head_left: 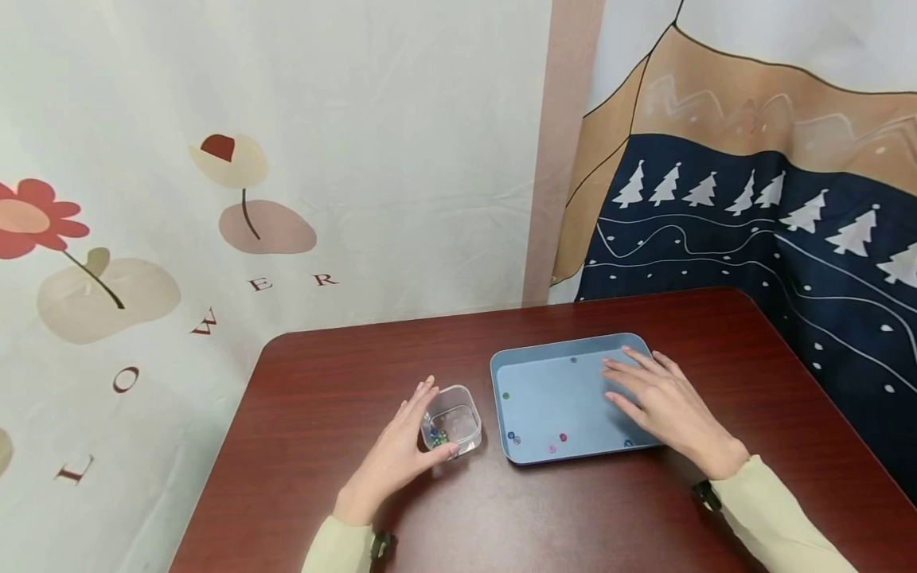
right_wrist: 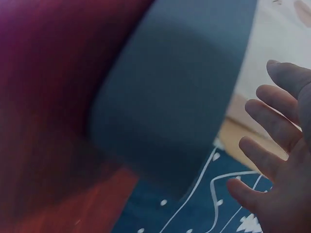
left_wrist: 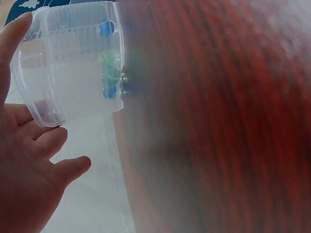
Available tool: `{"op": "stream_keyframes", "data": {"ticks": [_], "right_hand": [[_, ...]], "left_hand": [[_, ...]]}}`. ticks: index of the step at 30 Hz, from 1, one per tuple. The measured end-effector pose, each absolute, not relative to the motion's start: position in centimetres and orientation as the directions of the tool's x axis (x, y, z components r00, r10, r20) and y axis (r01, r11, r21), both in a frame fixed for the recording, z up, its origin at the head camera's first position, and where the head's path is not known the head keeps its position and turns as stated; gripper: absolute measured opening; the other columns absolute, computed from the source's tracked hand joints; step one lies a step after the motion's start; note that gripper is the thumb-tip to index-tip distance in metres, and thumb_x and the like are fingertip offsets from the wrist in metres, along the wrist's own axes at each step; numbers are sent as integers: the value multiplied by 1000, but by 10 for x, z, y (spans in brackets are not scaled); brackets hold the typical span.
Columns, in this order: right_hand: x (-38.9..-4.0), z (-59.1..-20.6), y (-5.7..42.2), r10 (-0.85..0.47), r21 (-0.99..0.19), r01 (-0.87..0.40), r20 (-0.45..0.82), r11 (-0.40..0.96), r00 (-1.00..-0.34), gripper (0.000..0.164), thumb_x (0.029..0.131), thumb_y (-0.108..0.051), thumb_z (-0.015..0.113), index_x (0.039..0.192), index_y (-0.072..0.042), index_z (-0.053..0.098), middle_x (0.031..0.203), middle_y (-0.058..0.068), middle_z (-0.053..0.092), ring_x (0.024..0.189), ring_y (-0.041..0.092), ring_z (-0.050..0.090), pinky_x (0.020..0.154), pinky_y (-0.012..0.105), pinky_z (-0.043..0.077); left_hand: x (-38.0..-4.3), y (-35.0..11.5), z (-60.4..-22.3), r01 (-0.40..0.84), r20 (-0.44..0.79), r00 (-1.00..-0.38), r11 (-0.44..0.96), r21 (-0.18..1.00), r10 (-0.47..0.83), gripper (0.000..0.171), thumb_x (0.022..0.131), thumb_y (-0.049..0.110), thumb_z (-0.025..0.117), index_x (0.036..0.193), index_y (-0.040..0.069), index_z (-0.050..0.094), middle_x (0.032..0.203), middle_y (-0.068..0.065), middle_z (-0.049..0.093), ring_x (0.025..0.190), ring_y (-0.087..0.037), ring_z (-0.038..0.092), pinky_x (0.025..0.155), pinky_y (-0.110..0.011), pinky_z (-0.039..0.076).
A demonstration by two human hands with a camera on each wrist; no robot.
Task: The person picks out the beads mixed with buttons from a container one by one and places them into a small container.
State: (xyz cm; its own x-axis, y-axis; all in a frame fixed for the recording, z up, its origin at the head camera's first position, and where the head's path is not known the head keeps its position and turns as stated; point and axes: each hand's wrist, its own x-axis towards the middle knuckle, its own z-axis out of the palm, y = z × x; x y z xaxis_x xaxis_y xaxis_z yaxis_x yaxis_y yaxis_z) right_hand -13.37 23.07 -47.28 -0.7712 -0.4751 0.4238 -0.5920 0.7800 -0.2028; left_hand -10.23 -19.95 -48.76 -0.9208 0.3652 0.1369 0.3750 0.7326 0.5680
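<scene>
My left hand [head_left: 396, 452] is at a small clear plastic container [head_left: 469, 434] on the table, its fingers along the far left side and its thumb by the near side. Several blue and green beads [head_left: 439, 436] lie at the bottom of the container. In the left wrist view, fingertips are right at the container's rim. My right hand [head_left: 662, 402] hovers over the right side of a light blue tray [head_left: 552, 398], fingers spread, nothing held. A few small round pieces lie scattered in the tray, including a red one [head_left: 563, 437] and a green one [head_left: 505, 395].
The container and tray stand side by side on a dark red-brown wooden table [head_left: 344, 398]. Behind the table hangs a pale curtain [head_left: 415, 159] with printed flowers. A dark blue cloth [head_left: 666, 231] with white trees hangs at the right.
</scene>
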Motion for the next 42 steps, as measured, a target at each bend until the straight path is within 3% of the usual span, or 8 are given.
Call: {"op": "stream_keyframes", "data": {"ticks": [13,21,42], "right_hand": [[-138,-490,263,-490,-125,-584,422,802,-763,43,81,-20,86,120,-6,77,123,14,73,128,43,55,101,71,41],[-140,-490,268,-472,-121,-536,343,835,-812,33,80,-13,88,111,-7,78,113,13,74,123,43,57,99,71,43],[-145,-493,270,-427,-114,-471,280,875,-860,25,79,-3,87,103,-6,79,109,15,74,118,45,60,99,77,41]], "left_hand": [[-103,-200,-488,372,133,-921,728,576,365,94,86,46,83,158,5,39,169,-11,30,157,-25,22,125,-56,22],[-102,-200,-488,366,124,-923,732,575,365,94,86,45,83,158,5,39,169,-10,29,157,-24,21,125,-55,22],[-102,-199,-488,378,143,-919,722,580,367,95,86,47,82,159,5,38,168,-13,32,156,-29,24,125,-58,23]]}}
